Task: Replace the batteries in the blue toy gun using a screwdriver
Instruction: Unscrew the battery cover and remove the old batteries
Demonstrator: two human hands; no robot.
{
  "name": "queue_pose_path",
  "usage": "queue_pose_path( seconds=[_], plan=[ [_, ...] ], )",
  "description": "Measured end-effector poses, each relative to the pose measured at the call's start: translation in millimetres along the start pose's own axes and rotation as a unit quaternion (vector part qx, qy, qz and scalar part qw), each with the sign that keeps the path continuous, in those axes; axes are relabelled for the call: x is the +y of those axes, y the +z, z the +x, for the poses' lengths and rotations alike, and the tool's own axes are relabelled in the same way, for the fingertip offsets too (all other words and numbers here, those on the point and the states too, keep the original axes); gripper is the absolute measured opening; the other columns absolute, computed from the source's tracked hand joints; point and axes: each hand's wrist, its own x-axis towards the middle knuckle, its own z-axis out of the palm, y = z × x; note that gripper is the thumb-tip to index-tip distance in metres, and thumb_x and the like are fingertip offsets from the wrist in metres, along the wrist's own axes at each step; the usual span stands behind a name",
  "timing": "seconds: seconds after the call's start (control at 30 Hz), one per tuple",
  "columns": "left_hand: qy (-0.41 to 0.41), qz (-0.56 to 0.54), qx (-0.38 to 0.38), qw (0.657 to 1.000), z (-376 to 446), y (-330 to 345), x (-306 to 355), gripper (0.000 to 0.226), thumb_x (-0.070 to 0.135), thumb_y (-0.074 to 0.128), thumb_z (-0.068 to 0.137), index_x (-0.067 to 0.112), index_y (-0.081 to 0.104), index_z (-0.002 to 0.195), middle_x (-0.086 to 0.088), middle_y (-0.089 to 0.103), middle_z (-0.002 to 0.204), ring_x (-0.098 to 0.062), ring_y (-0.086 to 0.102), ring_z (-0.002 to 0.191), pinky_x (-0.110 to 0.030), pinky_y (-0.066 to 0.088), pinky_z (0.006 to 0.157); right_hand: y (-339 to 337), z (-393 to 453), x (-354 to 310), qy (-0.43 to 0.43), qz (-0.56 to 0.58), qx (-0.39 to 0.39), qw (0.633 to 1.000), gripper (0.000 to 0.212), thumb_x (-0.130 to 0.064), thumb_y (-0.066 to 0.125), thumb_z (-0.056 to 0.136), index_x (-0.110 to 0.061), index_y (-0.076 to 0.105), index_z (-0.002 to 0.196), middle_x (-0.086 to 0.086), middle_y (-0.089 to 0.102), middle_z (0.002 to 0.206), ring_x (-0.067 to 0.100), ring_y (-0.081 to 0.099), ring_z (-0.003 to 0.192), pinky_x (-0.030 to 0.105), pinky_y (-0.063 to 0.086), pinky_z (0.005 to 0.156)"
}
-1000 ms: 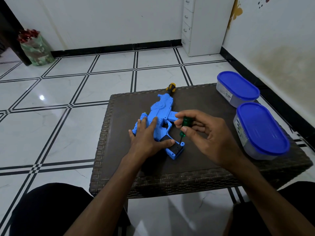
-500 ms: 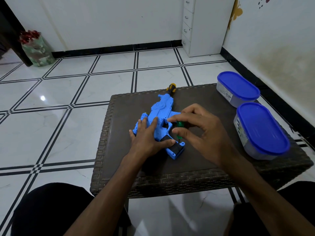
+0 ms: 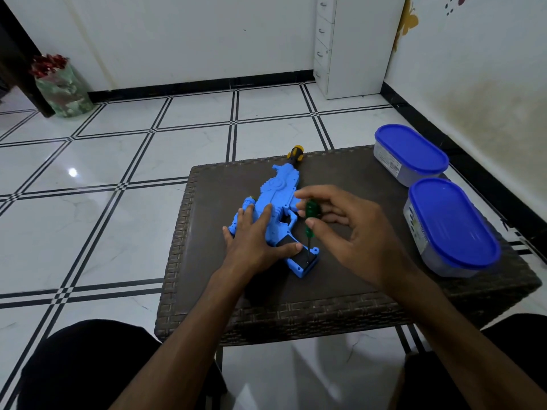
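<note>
A: On the brown wicker table (image 3: 349,294), the blue toy gun (image 3: 278,208) lies centred, left hand (image 3: 254,244) flat, pressing it.

B: Right hand (image 3: 355,232) pinches the green screwdriver (image 3: 310,220), tip on the gun's grip; a slip could strip the screw.

Bare table (image 3: 349,279) nr front edge; two containers (image 3: 450,226) blocking rt side.

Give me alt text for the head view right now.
A right hand holds a green screwdriver upright, tip on the black battery cover in the grip of a blue toy gun, which a left hand presses flat on a brown table. Two blue-lidded tubs sit at the right.
</note>
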Motion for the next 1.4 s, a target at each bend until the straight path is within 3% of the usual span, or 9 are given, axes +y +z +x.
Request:
queue_pose_path(
  seconds=[0.17, 0.27, 0.5, 0.7, 0.87, 1.4],
  plan=[
    [0.002, 0.000, 0.005, 1.000, 0.4, 1.1, -0.2, 0.102, 0.071, 0.063, 0.074, 0.037, 0.009, 0.154, 0.000, -0.007, 0.164, -0.017, -0.014, 0.150, -0.055, -0.013, 0.115, -1.3, -1.0, 0.3, -0.030, -0.029, -0.007, 0.999, 0.029, -0.003, 0.067, 0.087, -0.010, 0.069, 0.114, 0.000, 0.066, 0.114, 0.011, 0.064, 0.108, 0.027, 0.055, 0.088],
    [0.001, -0.002, 0.003, 1.000, 0.5, 1.3, -0.8, 0.102, 0.071, 0.063, 0.074, 0.037, 0.009, 0.154, 0.000, -0.008, 0.164, -0.017, -0.016, 0.149, -0.055, -0.014, 0.115, -1.6, 0.4, 2.8, -0.025, -0.024, 0.009, 0.999, 0.025, -0.011, 0.074, 0.086, -0.010, 0.073, 0.111, 0.002, 0.060, 0.104, 0.015, 0.065, 0.096, 0.030, 0.056, 0.083],
    [-0.001, 0.000, 0.001, 1.000, 1.3, 0.5, -0.1, 0.104, 0.072, 0.063, 0.073, 0.037, 0.009, 0.154, 0.000, -0.008, 0.164, -0.017, -0.016, 0.149, -0.055, -0.014, 0.115, -2.8, -1.5, -1.1, 0.010, 0.007, 0.009, 1.000, 0.039, 0.007, 0.063, 0.085, -0.009, 0.063, 0.120, -0.001, 0.070, 0.110, 0.007, 0.067, 0.106, 0.025, 0.055, 0.090],
    [0.003, 0.005, 0.001, 1.000, 0.3, 0.4, 0.0, 0.102, 0.071, 0.062, 0.075, 0.036, 0.008, 0.154, -0.001, -0.008, 0.164, -0.018, -0.015, 0.149, -0.056, -0.014, 0.115, -1.3, -0.6, 3.4, -0.035, -0.035, 0.000, 0.999, 0.027, -0.009, 0.072, 0.087, -0.010, 0.070, 0.114, 0.002, 0.064, 0.110, 0.013, 0.064, 0.103, 0.024, 0.056, 0.085],
    [0.001, 0.002, -0.004, 1.000, 0.0, -0.1, 0.2, 0.104, 0.072, 0.061, 0.074, 0.036, 0.007, 0.154, -0.001, -0.009, 0.164, -0.018, -0.016, 0.149, -0.056, -0.014, 0.115, -0.9, 1.2, 6.2, -0.048, -0.044, 0.000, 0.998, 0.029, -0.003, 0.071, 0.087, -0.008, 0.070, 0.116, 0.002, 0.067, 0.108, 0.013, 0.066, 0.100, 0.029, 0.057, 0.084],
    [-0.001, -0.008, -0.007, 1.000, -0.7, -1.0, 0.5, 0.104, 0.073, 0.063, 0.071, 0.037, 0.010, 0.154, 0.001, -0.008, 0.164, -0.017, -0.016, 0.149, -0.056, -0.014, 0.116, -22.1, 0.6, 1.1, -0.016, -0.041, 0.073, 0.996, 0.027, -0.004, 0.066, 0.091, -0.011, 0.067, 0.116, 0.000, 0.066, 0.110, 0.009, 0.065, 0.103, 0.017, 0.054, 0.085]
  ],
)
